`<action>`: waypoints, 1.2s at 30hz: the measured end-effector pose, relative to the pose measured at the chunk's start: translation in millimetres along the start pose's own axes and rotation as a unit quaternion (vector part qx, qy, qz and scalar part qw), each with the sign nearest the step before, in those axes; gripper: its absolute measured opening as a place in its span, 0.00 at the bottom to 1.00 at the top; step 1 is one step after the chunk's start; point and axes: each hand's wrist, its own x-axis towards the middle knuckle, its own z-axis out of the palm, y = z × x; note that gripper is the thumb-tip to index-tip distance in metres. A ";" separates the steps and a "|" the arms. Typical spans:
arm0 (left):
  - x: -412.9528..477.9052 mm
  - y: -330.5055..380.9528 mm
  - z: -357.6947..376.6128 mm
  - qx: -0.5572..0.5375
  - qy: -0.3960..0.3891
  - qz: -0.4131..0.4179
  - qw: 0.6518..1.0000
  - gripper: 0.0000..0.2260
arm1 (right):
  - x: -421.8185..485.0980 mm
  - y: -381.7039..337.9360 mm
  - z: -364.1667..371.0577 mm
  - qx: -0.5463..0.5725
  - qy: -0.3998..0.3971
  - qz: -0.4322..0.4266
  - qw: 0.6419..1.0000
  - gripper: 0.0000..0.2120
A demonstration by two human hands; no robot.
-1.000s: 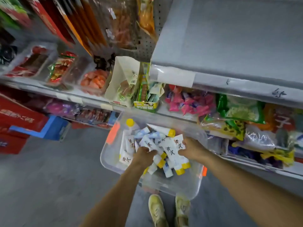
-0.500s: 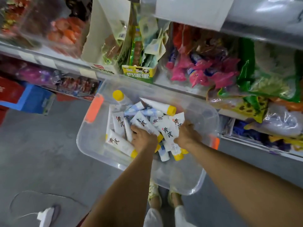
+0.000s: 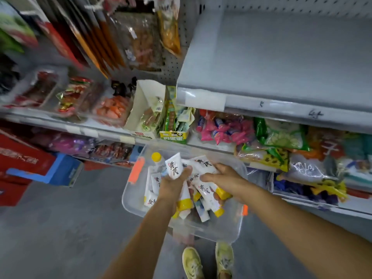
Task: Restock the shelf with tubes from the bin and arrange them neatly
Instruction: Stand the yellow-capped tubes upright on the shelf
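Note:
A clear plastic bin (image 3: 231, 228) with orange latches sits below me, holding several white tubes (image 3: 152, 184) with yellow caps and black lettering. My left hand (image 3: 173, 183) grips a bunch of these tubes (image 3: 174, 165), lifted above the pile with caps pointing down. My right hand (image 3: 223, 177) holds other tubes (image 3: 203, 163) just to the right of it, over the bin. Up at the right lies the grey shelf (image 3: 281, 57), bare on top.
Snack bags (image 3: 279, 133) and pink packets (image 3: 223, 128) fill the shelf under the grey one. Trays of packaged food (image 3: 112, 106) and a green carton (image 3: 174, 135) stand to the left. Red and blue boxes (image 3: 38, 168) sit on the floor at left. My shoes (image 3: 207, 262) show below the bin.
Both hands have risen out of the pile with tubes gripped in them. My view has tilted up, bringing the bare grey shelf back into sight.

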 end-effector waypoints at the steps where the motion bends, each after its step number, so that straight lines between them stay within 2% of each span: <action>1: -10.9 12.6 -2.2 -0.001 -0.004 0.022 1.000 0.29 | -11.5 -10.5 -1.3 -0.006 0.001 -0.018 1.000 0.21; 2: -22.0 25.3 -4.1 -0.017 -0.018 0.038 0.999 0.31 | -24.3 -20.9 -2.5 -0.014 0.002 -0.033 0.999 0.24; 3: -35.8 38.6 -6.3 -0.037 -0.031 0.049 0.998 0.29 | -37.8 -31.1 -3.2 -0.018 0.002 -0.049 0.999 0.26; 5: -65.0 63.1 -11.8 -0.071 -0.056 0.060 0.994 0.17 | -63.1 -47.9 -5.8 -0.011 0.019 -0.070 0.997 0.28; 8: -94.7 92.8 -21.1 -0.058 -0.102 0.117 0.986 0.10 | -101.9 -75.5 -11.8 -0.012 0.064 -0.134 0.989 0.26; 10: -120.0 114.6 -24.7 -0.015 -0.118 0.175 0.977 0.11 | -132.3 -94.2 -17.7 -0.027 0.089 -0.184 0.978 0.24; 14: -170.2 156.8 -23.4 0.023 -0.144 0.280 0.949 0.12 | -186.4 -126.6 -31.9 -0.022 0.101 -0.257 0.961 0.13; 18: -207.6 189.1 -18.4 0.015 -0.171 0.336 0.926 0.16 | -223.7 -150.9 -46.8 -0.024 0.113 -0.312 0.943 0.16; 23: -242.8 224.3 -3.1 0.028 -0.190 0.415 0.890 0.17 | -260.4 -179.4 -74.1 -0.035 0.114 -0.366 0.923 0.17; 29: -280.2 281.2 33.0 0.027 -0.201 0.497 0.844 0.15 | -303.1 -220.5 -128.3 -0.044 0.175 -0.441 0.879 0.19; 33: -299.0 319.5 70.3 0.005 -0.202 0.523 0.828 0.16 | -326.2 -255.4 -174.9 -0.037 0.231 -0.492 0.838 0.15; 36: -304.8 343.7 96.4 0.004 -0.202 0.532 0.822 0.15 | -325.5 -283.5 -211.9 -0.018 0.262 -0.500 0.825 0.16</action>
